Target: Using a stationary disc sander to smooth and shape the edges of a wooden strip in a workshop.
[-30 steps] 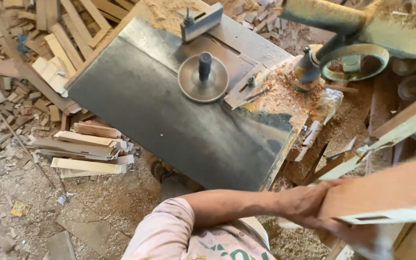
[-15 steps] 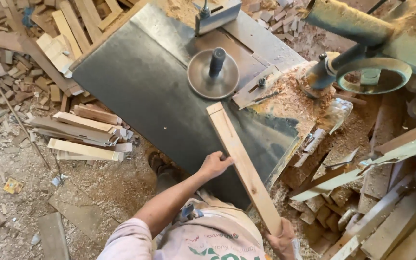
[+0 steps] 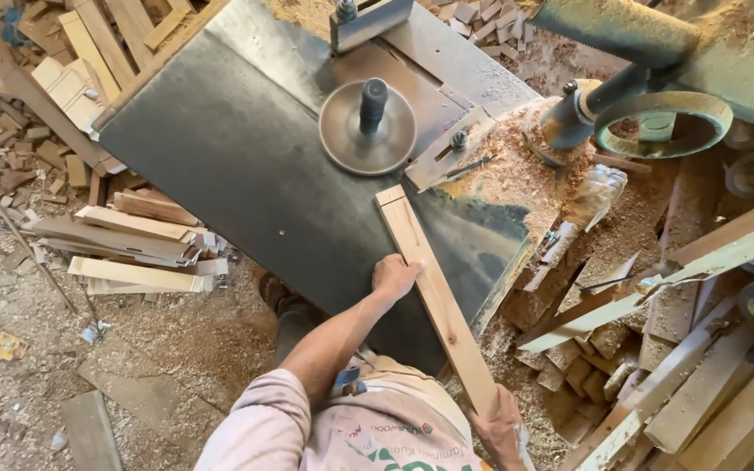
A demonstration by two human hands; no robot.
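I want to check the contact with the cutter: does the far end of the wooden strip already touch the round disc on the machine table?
No. The wooden strip ends short of the round disc, with bare dark table showing between them.

Left of the plank (image 3: 436, 296), the dark surface (image 3: 220, 166) lies open toward the frame's upper left, while the spindle disc (image 3: 367, 127) and metal fence (image 3: 447, 157) block its upper end.
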